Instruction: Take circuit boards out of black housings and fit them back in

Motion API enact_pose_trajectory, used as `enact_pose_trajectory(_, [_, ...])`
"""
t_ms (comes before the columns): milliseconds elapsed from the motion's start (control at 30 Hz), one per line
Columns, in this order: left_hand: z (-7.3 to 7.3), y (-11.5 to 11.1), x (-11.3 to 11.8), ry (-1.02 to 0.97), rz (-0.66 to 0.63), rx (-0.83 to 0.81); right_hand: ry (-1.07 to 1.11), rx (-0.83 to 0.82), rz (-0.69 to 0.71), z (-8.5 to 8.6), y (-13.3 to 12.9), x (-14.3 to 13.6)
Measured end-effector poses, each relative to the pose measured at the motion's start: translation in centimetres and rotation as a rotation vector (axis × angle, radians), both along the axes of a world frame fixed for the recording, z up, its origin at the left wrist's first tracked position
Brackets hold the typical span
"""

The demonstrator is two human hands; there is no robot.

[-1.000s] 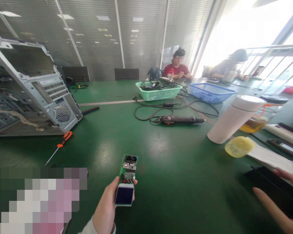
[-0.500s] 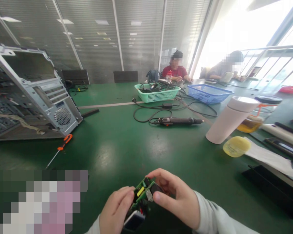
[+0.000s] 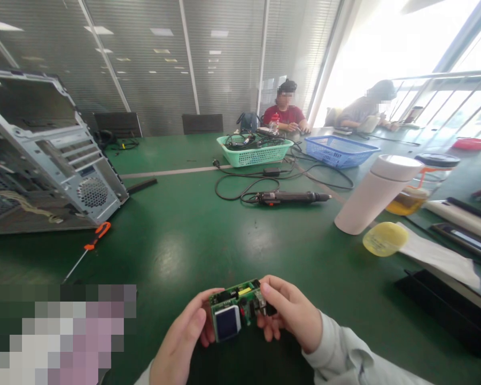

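Low in the middle of the view I hold a green circuit board [image 3: 246,291] with a small dark screen [image 3: 226,323] in a white frame and a yellow component near its upper edge. My left hand [image 3: 190,331] grips its left end, the thumb in front. My right hand [image 3: 291,310] closes on the right end, thumb on top near a silvery connector and other fingers below. The board is raised above the green table [image 3: 208,240], its screen side turned toward me. Its back is hidden.
An open metal computer case [image 3: 60,155] stands left, with an orange-handled screwdriver [image 3: 88,247] before it. Ahead lies a corded electric screwdriver [image 3: 292,198]. Behind are a green basket [image 3: 256,155] of cables and a blue basket [image 3: 340,152]. A pink tumbler [image 3: 379,195] stands right. Two people sit beyond.
The board has turned from a steep slant to nearly level, so its screen faces me more fully. Both hands have shifted with it and keep their hold.
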State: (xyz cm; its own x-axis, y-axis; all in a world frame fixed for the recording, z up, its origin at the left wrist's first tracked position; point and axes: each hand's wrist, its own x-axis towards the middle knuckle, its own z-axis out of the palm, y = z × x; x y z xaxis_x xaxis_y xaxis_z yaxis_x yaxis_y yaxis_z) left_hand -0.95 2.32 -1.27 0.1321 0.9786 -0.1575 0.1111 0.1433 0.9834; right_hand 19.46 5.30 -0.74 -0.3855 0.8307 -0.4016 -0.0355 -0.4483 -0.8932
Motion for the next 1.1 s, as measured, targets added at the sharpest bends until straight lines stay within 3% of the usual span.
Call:
enact_pose_trajectory(200, [0.7, -0.6, 0.9, 0.013, 0.154, -0.004, -0.018, -0.111, 0.087, 0.5, 0.0, 0.2])
enact_pose_trajectory(367, [1.4, -0.6, 1.3, -0.030, 0.127, -0.017, 0.019, -0.155, 0.123, 1.0, 0.0, 0.2])
enact_pose_trajectory(567, [1.2, -0.5, 1.3, -0.024, 0.209, -0.045, 0.099, -0.142, 0.093, 0.5, 0.1, 0.3])
enact_pose_trajectory(833, [0.1, -0.6, 0.9, 0.005, 0.101, 0.015, 0.141, -0.065, 0.029, 0.3, -0.2, 0.6])
enact_pose_trajectory(1100, [-1.8, -0.1, 0.1, -0.037, 0.011, 0.068, 0.158, 0.096, 0.104, -0.6, -0.5, 0.5])
